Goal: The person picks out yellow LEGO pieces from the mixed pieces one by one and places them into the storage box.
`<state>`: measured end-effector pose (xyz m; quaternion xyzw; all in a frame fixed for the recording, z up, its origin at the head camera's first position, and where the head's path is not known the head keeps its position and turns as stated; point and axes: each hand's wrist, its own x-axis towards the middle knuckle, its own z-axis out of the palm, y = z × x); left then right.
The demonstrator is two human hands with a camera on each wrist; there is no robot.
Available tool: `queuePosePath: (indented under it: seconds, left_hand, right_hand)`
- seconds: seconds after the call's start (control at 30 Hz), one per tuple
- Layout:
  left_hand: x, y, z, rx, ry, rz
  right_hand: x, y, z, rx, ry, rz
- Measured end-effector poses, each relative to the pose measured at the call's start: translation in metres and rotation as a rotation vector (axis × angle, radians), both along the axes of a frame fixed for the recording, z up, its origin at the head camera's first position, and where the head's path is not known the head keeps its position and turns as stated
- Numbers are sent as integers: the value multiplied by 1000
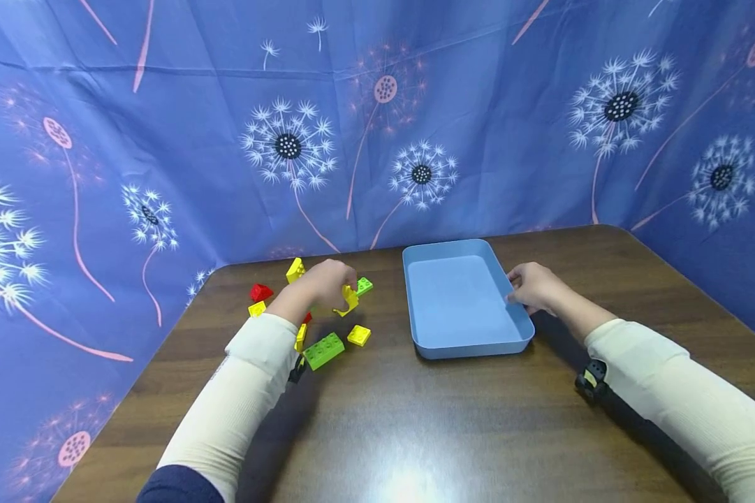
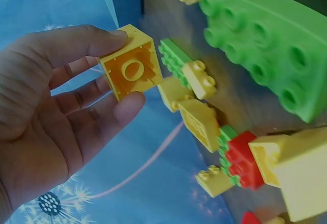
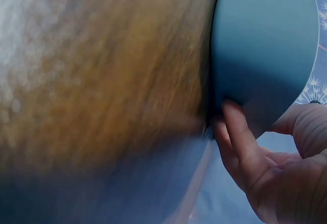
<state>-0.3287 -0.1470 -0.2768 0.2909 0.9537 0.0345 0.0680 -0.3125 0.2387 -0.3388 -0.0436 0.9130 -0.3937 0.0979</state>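
Note:
My left hand is over the group of toy building blocks on the left, pinching a yellow building block between thumb and fingers. The hollow underside of that block faces the left wrist camera. On the other side, my right hand grips the right wall of a shallow blue tray. Its thumb is at the rim, and its fingers lie against the outer wall low down. Nothing lies inside the tray.
Around the left forearm lie a long green block, a small yellow block, a red block and a green block. More yellow blocks sit among them. A blue dandelion-print cloth hangs behind the wooden table.

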Motion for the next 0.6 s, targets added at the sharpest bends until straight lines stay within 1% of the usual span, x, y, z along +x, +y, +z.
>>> queuePosePath:
  seconds: [0.13,0.3,0.47,0.53,0.6]
  left_hand:
    - [-3,12,5,0,2,-26]
    - [-3,28,10,35,-9,-45]
    - [-3,45,18,35,13,-123]
    - [-3,53,22,29,25,-153]
    - [-3,61,25,21,36,-169]
  right_hand:
    - [-1,1,1,-2,-3,1]
    - [-2,0,-1,-10,-6,2]
    - [-3,0,0,-15,-16,10]
    - [-3,0,0,-2,-20,9]
    - [-3,0,1,17,-18,10]
